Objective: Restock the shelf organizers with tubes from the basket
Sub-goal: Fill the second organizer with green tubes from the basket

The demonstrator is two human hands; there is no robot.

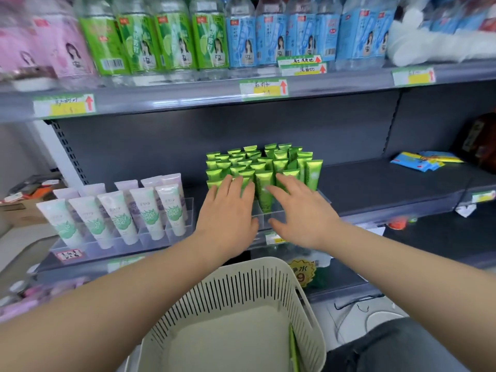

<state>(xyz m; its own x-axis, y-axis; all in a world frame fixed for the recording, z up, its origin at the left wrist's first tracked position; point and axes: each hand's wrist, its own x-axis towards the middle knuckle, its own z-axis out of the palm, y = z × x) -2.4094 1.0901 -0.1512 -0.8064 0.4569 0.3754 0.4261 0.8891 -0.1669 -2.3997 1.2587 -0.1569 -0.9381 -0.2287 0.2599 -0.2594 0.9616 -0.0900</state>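
- While both hands reach to the middle shelf [375, 183], the green tubes [264, 163] stand upright, crimped end up, packed in tight rows in a clear organizer [264, 218] near the shelf centre.
- Tubes: glossy metallic green, flat sealed tops, a pale mark on the front. The print is too small to read.
- Left hand [228, 210]: fingers straight and spread, tips laid on the front-left tubes, gripping nothing.
- Right hand [303, 213]: the same, fingers straight and spread against the front-right tubes, nothing held.
- Organizer: transparent hard plastic w/ thin dividers. Its front is partly hidden by the hands.
- Basket [228, 296]: cream plastic, rounded corners, vertical slots in the walls, just below the hands. One green tube [294, 345] leans at its right wall, cut off by the frame bottom.
- Left side: white-mint tubes [118, 213], matte look, in a second clear rack.
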